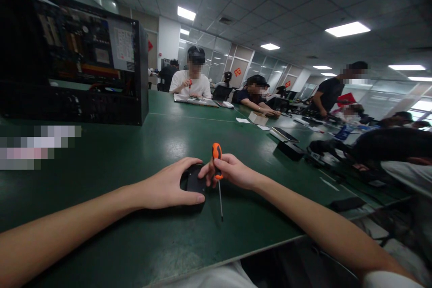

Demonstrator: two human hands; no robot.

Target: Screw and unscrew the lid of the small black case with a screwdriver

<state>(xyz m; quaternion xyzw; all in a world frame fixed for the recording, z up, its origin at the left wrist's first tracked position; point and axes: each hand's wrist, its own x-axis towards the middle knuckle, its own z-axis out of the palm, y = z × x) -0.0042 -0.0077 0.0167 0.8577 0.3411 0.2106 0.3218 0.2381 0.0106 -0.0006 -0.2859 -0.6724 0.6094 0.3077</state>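
A small black rectangular device (195, 181) lies on the green tabletop in front of me; its kind is not clear. My left hand (172, 185) grips it from the left, thumb along the near edge and fingers round the far edge. In my right hand (236, 172) is a screwdriver (217, 157) with an orange and black handle, its thin shaft slanting down and its tip clear of the device. Some fingers of that hand reach to the device's right side, partly hidden behind the handle.
An opened black computer case (141, 76) stands at the left. Farther off are a small box (258, 118), a black block-shaped object (289, 150) and papers (243, 120). Several people sit around the table, one in a white shirt (202, 82) opposite. The table's near edge (249, 253) runs below my hands.
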